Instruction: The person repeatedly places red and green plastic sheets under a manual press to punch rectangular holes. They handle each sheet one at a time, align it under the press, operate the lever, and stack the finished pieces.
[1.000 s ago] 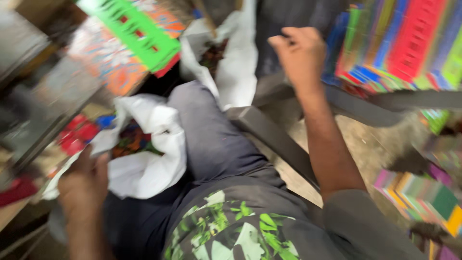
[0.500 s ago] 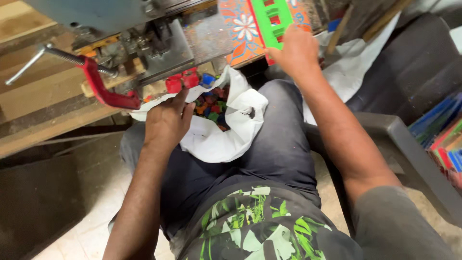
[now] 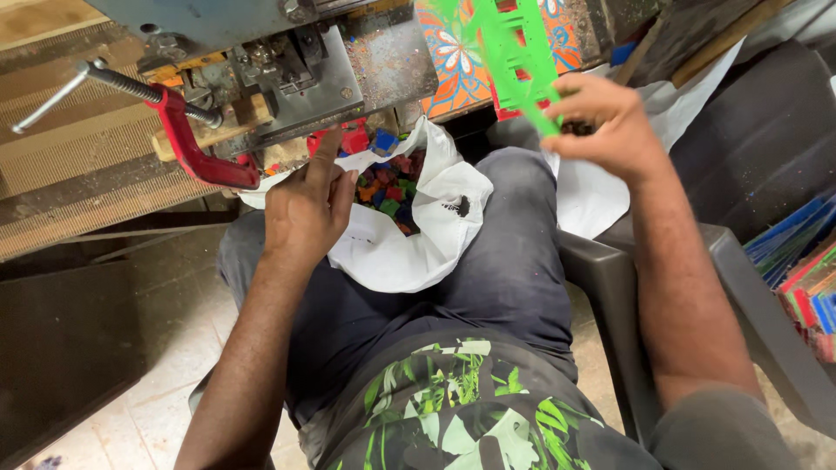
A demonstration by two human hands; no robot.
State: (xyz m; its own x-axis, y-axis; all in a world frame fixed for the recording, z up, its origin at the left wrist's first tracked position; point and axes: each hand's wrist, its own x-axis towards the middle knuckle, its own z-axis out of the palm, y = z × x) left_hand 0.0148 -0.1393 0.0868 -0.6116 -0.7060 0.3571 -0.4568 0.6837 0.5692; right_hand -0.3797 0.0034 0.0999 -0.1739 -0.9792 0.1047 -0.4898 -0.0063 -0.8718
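- Overhead, a grey metal press (image 3: 261, 35) sits on a wooden bench (image 3: 78, 165), overhanging the lap so that whatever leaves it would drop straight down; that looks like the reason for sitting tucked so close.
- Next in size, the dark plastic chair (image 3: 758, 261) holds the person at bench height, with a stack of coloured sheets (image 3: 805, 270) within reach at the right.
- A white bag (image 3: 418, 235) lies open across the thighs, its mouth turned up beneath the machine and catching small coloured plastic bits (image 3: 392, 187); a second white bag (image 3: 601, 191) lies beside the right knee.
- A red C-clamp (image 3: 187, 144) grips a wooden block (image 3: 252, 109) against the machine's plate, seemingly to pin it steady.
- The green plastic lattice strip (image 3: 514, 52) is up in the air in front of a floral patterned panel (image 3: 461, 52), held at its lower end so most of its length stays free.
- The right hand (image 3: 601, 126) is curled, fingers and thumb pinching that strip's bottom end.
- The left hand (image 3: 305, 209) rests flat on the bag's near rim, fingers loosely spread and pointing towards the press, holding nothing, apparently keeping the mouth open.
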